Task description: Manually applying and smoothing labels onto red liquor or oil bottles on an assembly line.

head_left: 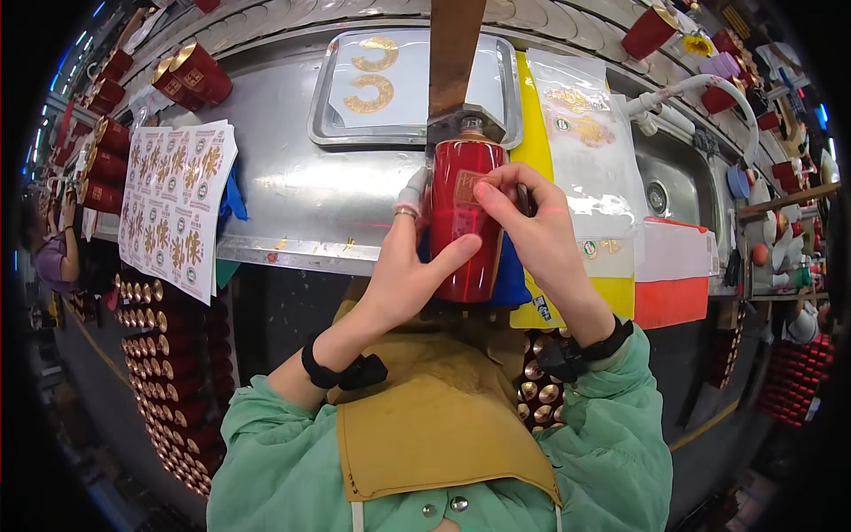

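Observation:
A glossy dark red bottle (470,230) lies in front of me, its neck end pointing away toward a metal bracket on a wooden bar (456,58). My left hand (412,262) holds the bottle's left side, the thumb laid across its front; white tape wraps a fingertip and a ring shows. Thumb and index finger of my right hand (523,213) are pinched together at the edge of a small square gold decal (465,187) on the bottle's upper face. The other right fingers curl beside the bottle, partly hidden.
A steel tray (321,120) with gold curved decals (370,93) stands beyond the bottle. Printed decal sheets (177,199) hang over the counter's left. To the right are clear decal sheets (589,168) on a yellow board (536,97), a red-and-white sheet (675,275) and a sink (678,168).

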`<state>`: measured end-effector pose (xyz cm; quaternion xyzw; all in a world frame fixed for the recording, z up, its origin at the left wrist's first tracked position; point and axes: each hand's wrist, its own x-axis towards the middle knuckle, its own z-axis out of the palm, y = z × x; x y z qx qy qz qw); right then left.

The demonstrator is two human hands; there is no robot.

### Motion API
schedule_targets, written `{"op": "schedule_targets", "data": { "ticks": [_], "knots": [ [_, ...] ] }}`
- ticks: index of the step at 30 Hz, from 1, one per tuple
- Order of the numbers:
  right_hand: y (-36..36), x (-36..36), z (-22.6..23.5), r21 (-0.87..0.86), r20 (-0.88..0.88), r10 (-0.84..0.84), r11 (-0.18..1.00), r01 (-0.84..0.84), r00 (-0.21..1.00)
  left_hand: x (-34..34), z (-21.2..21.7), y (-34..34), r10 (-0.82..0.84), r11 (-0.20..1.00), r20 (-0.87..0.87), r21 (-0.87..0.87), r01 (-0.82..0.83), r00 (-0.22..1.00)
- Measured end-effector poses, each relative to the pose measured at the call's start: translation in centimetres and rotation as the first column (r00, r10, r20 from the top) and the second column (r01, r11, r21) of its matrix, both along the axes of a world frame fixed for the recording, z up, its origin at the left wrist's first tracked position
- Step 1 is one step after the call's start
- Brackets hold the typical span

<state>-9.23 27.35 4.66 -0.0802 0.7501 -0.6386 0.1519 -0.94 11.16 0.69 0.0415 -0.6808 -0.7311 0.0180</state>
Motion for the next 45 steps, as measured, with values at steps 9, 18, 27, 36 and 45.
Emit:
{"op": "schedule_targets", "data": {
  "ticks": [9,18,27,36,45],
  "knots": [
    [-0.5,-1.2,-2.4,-0.254,0.017,-0.172,0.952,0.171,0.985,-0.8,0.4,0.8,-0.007,0.955,0.09,0.296,-0.02,0.996],
    [-0.9,-0.4,-3.2,-0.265,0.132,-0.167,0.944,0.197,0.977,-0.6,0.2,0.5,-0.031,0.972,0.127,0.234,0.0,0.991],
    [-0.7,0.2,-3.2,-0.215,0.14,-0.189,0.952,0.216,0.972,-0.6,0.3,0.4,-0.023,0.971,0.144,0.239,-0.012,0.989],
    [-0.7,0.3,-3.2,-0.207,0.126,-0.179,0.957,0.203,0.976,-0.7,0.3,0.3,-0.057,0.963,0.112,0.27,0.025,0.992],
    [-0.5,0.4,-3.2,-0.238,0.118,-0.163,0.953,0.188,0.979,-0.6,-0.2,-0.3,-0.101,0.958,0.089,0.277,0.073,0.991]
  ]
}}
